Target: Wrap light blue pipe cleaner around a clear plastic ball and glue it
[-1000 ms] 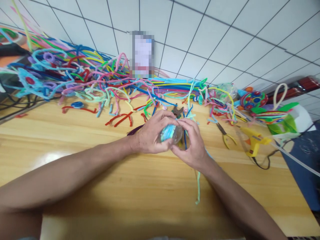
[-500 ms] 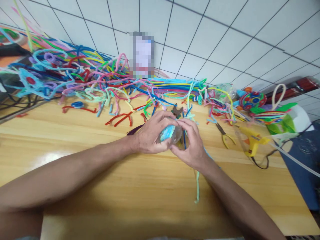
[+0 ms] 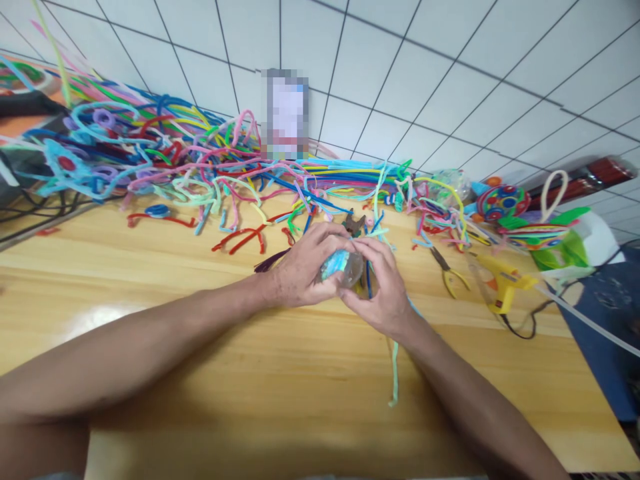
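Slight view drift only; left hand (image 3: 304, 267) cups clear ball (image 3: 353, 268), right hand (image 3: 384, 287) grips its edge, probably steadying; pliers (image 3: 445, 268) lie right of both, seemingly handy.

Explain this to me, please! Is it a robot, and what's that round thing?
No robot here, just a person's bare left hand and right hand. Every picture comes from one camera worn on the person's head, looking forward and down. Both hands hold a clear round thing with shiny blue-green showing; I can't tell exactly what it is. On the wooden table lie lots of colorful fuzzy stems, pliers and a yellow glue gun.
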Action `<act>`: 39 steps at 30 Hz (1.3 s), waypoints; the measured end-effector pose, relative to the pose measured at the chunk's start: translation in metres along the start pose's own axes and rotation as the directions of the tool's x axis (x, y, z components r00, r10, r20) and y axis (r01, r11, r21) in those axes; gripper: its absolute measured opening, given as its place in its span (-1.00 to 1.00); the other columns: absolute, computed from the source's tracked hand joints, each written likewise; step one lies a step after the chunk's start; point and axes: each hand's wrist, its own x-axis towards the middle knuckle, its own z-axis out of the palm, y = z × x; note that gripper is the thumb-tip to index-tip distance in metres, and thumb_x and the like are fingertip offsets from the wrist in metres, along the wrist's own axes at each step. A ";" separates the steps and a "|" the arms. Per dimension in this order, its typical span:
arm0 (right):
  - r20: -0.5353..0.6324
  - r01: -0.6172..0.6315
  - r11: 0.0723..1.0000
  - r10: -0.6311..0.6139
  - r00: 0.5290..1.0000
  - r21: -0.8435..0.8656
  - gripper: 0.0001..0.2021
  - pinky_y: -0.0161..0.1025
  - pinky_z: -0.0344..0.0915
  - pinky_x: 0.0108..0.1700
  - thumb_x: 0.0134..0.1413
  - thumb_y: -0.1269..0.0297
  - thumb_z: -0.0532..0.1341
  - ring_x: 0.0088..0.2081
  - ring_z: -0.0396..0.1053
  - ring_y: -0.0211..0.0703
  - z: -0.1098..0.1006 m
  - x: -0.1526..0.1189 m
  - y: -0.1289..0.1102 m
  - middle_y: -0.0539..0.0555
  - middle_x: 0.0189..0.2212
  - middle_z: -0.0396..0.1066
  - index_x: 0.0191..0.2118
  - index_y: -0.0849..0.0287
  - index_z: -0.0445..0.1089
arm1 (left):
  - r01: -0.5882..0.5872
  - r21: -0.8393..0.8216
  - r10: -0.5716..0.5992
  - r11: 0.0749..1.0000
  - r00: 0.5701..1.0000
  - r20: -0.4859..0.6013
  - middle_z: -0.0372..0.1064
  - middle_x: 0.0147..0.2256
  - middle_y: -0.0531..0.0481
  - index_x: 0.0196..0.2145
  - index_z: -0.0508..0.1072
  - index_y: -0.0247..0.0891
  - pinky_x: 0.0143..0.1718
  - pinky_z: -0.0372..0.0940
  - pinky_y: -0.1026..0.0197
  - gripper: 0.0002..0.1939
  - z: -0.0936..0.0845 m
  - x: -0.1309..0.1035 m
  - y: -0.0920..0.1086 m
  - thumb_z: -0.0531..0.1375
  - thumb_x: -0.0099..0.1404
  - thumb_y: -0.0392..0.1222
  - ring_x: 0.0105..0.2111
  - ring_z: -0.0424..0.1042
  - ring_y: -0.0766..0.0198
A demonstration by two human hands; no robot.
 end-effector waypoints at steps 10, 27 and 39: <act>0.006 0.022 1.000 -0.021 1.000 -0.008 -0.21 0.36 0.47 0.30 0.19 0.26 0.43 0.29 0.45 0.26 -0.006 0.000 0.000 0.24 0.27 0.44 0.48 -0.07 0.19 | -0.029 0.021 0.030 0.999 0.998 -0.047 0.35 0.18 -0.29 0.27 0.29 -0.15 0.24 0.43 -0.20 -0.58 0.005 -0.004 0.003 0.18 0.56 0.00 0.23 0.41 -0.06; -0.031 0.160 0.979 -0.165 0.986 -0.124 -0.21 0.28 0.54 0.19 0.22 0.24 0.44 0.21 0.49 0.25 -0.006 -0.003 -0.002 0.29 0.20 0.46 0.49 0.03 0.17 | -0.066 -0.048 0.065 0.997 0.998 -0.018 0.34 0.21 -0.26 0.23 0.28 -0.11 0.24 0.43 -0.22 -0.53 0.003 -0.005 0.004 0.24 0.44 -0.04 0.24 0.41 -0.09; -0.007 0.136 0.978 -0.139 0.990 -0.157 -0.15 0.34 0.53 0.18 0.20 0.23 0.43 0.20 0.49 0.29 -0.005 -0.004 -0.004 0.26 0.22 0.46 0.52 -0.06 0.09 | -0.034 -0.039 0.034 0.999 0.999 -0.001 0.36 0.21 -0.23 0.21 0.27 -0.08 0.25 0.41 -0.21 -0.61 0.003 -0.005 0.003 0.21 0.49 -0.10 0.24 0.41 -0.06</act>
